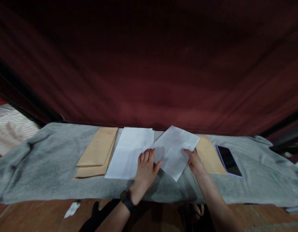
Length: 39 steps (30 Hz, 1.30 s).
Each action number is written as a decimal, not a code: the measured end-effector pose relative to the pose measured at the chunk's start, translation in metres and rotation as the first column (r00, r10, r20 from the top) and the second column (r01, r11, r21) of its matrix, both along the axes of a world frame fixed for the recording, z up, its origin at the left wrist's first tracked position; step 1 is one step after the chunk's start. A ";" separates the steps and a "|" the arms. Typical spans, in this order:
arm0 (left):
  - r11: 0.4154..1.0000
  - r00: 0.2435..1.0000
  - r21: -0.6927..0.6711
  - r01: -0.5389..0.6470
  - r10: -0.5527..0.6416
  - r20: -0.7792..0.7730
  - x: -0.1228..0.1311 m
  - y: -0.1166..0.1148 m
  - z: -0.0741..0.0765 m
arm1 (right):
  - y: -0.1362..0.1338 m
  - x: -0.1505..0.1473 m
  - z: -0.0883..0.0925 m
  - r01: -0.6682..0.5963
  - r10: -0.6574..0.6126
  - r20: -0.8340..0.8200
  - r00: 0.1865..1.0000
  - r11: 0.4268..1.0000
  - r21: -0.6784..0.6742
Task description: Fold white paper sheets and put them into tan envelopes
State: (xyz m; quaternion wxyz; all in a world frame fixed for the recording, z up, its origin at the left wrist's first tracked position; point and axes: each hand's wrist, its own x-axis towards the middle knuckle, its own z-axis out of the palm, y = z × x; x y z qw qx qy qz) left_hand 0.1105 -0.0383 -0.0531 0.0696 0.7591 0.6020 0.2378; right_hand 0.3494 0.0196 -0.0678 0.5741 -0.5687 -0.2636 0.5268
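Observation:
A single white sheet of paper (pixel 175 148) lies turned at an angle in front of me, its near corner pointing toward me. My right hand (pixel 195 161) grips its right edge, the index finger on top and the other fingers curled beneath. My left hand (pixel 147 166) rests with its thumb spread from the fingers, across the gap between this sheet and a stack of white paper (pixel 129 151); its fingertips touch the sheet's left corner. A brown envelope (pixel 210 156) lies partly under the sheet on the right. More brown envelopes (pixel 98 148) are piled at the left.
A phone (pixel 229 161) with a purple edge lies right of the envelope. Grey cloth (pixel 54 167) covers the narrow surface, and a dark red curtain (pixel 149 80) hangs behind it. A crumpled white scrap (pixel 72 209) is on the tiled floor. Striped fabric (pixel 12 129) shows at far left.

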 end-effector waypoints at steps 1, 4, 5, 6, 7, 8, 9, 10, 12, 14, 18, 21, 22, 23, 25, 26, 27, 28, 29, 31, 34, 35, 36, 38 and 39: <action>0.999 0.999 -0.025 -0.029 0.028 -0.036 -0.003 0.003 -0.006 | 0.000 0.008 0.001 -0.013 0.013 -0.005 1.000 1.000 -0.020; 0.997 0.992 -0.060 0.040 -0.047 -0.117 -0.006 0.009 -0.022 | -0.004 0.024 0.007 -0.136 0.135 -0.024 0.991 0.988 -0.074; 0.995 0.989 -0.070 0.066 -0.074 -0.131 -0.006 0.010 -0.026 | -0.006 0.028 0.009 -0.179 0.177 -0.029 0.984 0.981 -0.080; 0.993 0.986 -0.082 0.079 -0.090 -0.141 -0.005 0.011 -0.029 | -0.007 0.031 0.012 -0.212 0.210 -0.031 0.977 0.974 -0.080; 0.992 0.984 -0.095 0.080 -0.093 -0.150 -0.005 0.012 -0.030 | -0.008 0.035 0.013 -0.229 0.227 -0.027 0.973 0.971 -0.073; 0.992 0.984 -0.108 0.068 -0.084 -0.158 -0.005 0.013 -0.031 | -0.008 0.038 0.015 -0.233 0.232 -0.020 0.973 0.971 -0.062; 0.992 0.984 -0.119 0.052 -0.072 -0.166 -0.005 0.015 -0.031 | -0.008 0.041 0.017 -0.227 0.226 -0.011 0.974 0.973 -0.051; 0.991 0.983 -0.128 0.040 -0.062 -0.172 -0.005 0.016 -0.030 | -0.008 0.044 0.019 -0.216 0.216 -0.003 0.976 0.976 -0.039; 0.989 0.983 -0.147 0.036 -0.061 -0.172 -0.007 0.019 -0.029 | -0.009 0.051 0.022 -0.181 0.181 0.008 0.983 0.983 -0.012; 0.986 0.982 -0.154 0.058 -0.084 -0.167 -0.010 0.022 -0.029 | -0.011 0.056 0.026 -0.151 0.151 0.012 0.988 0.988 0.003; 0.987 0.969 -0.129 0.101 -0.127 -0.212 -0.017 0.023 -0.028 | -0.021 0.062 0.035 -0.182 0.182 -0.015 0.983 0.982 -0.041; 0.988 0.963 -0.135 0.077 -0.108 -0.247 -0.019 0.022 -0.027 | -0.025 0.061 0.038 -0.234 0.231 -0.052 0.972 0.971 -0.056; 0.988 0.961 -0.134 0.074 -0.106 -0.255 -0.018 0.022 -0.025 | -0.024 0.060 0.037 -0.238 0.236 -0.051 0.970 0.970 -0.046; 0.988 0.959 -0.133 0.073 -0.106 -0.263 -0.018 0.021 -0.024 | -0.023 0.058 0.034 -0.241 0.240 -0.044 0.970 0.970 -0.035; 0.988 0.956 -0.135 0.069 -0.105 -0.275 -0.016 0.020 -0.021 | -0.019 0.055 0.026 -0.245 0.244 -0.021 0.969 0.969 -0.022; 0.988 0.955 -0.141 0.064 -0.102 -0.278 -0.016 0.020 -0.020 | -0.016 0.054 0.020 -0.245 0.245 -0.005 0.969 0.969 -0.027; 0.987 0.955 -0.149 0.055 -0.095 -0.282 -0.017 0.019 -0.019 | -0.014 0.052 0.014 -0.244 0.245 0.014 0.969 0.969 -0.038; 0.987 0.955 -0.156 0.041 -0.085 -0.285 -0.017 0.019 -0.019 | -0.013 0.050 0.007 -0.242 0.244 0.036 0.969 0.969 -0.050; 0.987 0.954 -0.160 0.028 -0.074 -0.289 -0.018 0.019 -0.018 | -0.012 0.048 0.001 -0.234 0.237 0.059 0.970 0.971 -0.057; 0.987 0.954 -0.160 -0.002 -0.046 -0.295 -0.021 0.019 -0.018 | -0.012 0.041 -0.010 -0.203 0.207 0.092 0.974 0.978 -0.048; 0.984 0.955 -0.173 -0.031 -0.022 -0.295 -0.026 0.018 -0.019 | -0.013 0.028 -0.021 -0.138 0.139 0.108 0.984 0.990 -0.012; 0.983 0.956 -0.180 -0.035 -0.020 -0.292 -0.028 0.017 -0.019 | -0.013 0.024 -0.023 -0.118 0.118 0.110 0.987 0.993 -0.005; 0.981 0.958 -0.188 -0.038 -0.018 -0.288 -0.030 0.017 -0.019 | -0.013 0.021 -0.025 -0.103 0.102 0.107 0.989 0.995 0.000; 0.979 0.961 -0.198 -0.042 -0.015 -0.276 -0.032 0.016 -0.018 | -0.013 0.017 -0.027 -0.089 0.088 0.086 0.992 0.996 0.002; 0.979 0.963 -0.198 -0.045 -0.010 -0.268 -0.033 0.016 -0.017 | -0.014 0.016 -0.028 -0.083 0.083 0.077 0.994 0.997 0.001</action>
